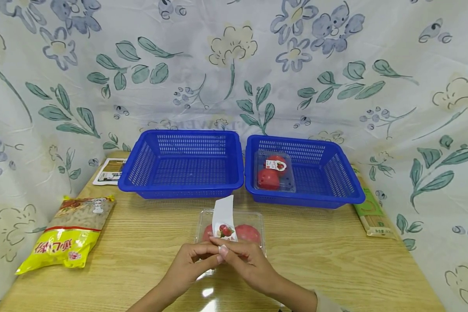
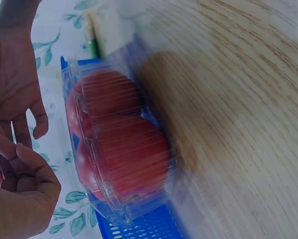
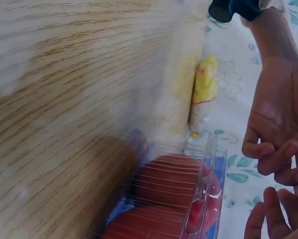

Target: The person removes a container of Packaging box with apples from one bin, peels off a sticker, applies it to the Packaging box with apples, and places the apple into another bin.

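A clear plastic box (image 1: 260,221) of red tomatoes (image 1: 248,234) stands on the table in front of me. Over it rises a white paper label (image 1: 223,212) with a red fruit picture, its upper part standing free above the lid. My left hand (image 1: 191,262) and right hand (image 1: 253,265) meet at the label's near end, thumbs and forefingers pinching it. In the left wrist view the tomatoes (image 2: 129,154) show through the ridged side of the box, beside and apart from the palms. Fingers hide part of the label and the box's near side.
Behind stand two blue baskets: the left basket (image 1: 179,187) and the right basket (image 1: 304,198), which holds another labelled tomato box (image 1: 286,184). A yellow food bag (image 1: 68,234) lies left, a flat white packet (image 1: 101,175) behind it, and a green packet (image 1: 372,212) right.
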Tool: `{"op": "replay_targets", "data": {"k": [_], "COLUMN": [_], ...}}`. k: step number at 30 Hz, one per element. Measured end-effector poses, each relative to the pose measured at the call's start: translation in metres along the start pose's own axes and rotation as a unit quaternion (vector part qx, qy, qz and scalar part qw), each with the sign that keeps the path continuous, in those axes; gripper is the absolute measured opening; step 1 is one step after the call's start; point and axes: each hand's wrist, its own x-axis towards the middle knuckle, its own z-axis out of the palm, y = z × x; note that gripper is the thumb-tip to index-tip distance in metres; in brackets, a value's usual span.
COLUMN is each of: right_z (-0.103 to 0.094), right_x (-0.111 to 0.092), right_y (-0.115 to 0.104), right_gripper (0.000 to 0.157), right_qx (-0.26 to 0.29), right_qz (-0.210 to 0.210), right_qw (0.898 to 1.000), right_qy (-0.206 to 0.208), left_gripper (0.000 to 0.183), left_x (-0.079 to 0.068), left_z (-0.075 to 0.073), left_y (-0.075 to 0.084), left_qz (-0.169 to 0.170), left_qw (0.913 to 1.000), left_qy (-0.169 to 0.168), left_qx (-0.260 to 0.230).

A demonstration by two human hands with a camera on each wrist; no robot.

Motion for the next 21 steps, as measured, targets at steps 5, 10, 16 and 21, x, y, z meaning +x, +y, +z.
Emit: {"op": "replay_targets", "data": {"k": [5,10,16,21], "right_z": [-0.001,-0.008,-0.019,-0.027], "right_x": [0.001,0.004,0.008,0.008], "right_y": [-0.003,-0.002,0.003,0.006], "right_gripper": [0.031,0.028,0.026,0.024], "right_qx": [-0.008,-0.092,-0.119,-0.150], "right_qz": [0.051,0.025,0.000,-0.015], "right_qw": [0.997,0.988,0.976,0.965], "right_qy": [0.051,0.123,0.183,0.213], "left_gripper": [0.016,0.020,0.022,0.022], "left_x": [-0.001,-0.005,-0.011,-0.015], "left_z": [-0.002,-0.009,-0.022,-0.038], "left_y": [-0.001,-0.002,-0.005,-0.009], "left_qz": [-0.005,-0.053,-0.122,-0.178], "left_qw": [0.9997,0.9977,0.9869,0.9614], "left_qy": [-0.005,0.020,0.105,0.206], "left_qx": [-0.023,-0.038,-0.002,0.035]}}
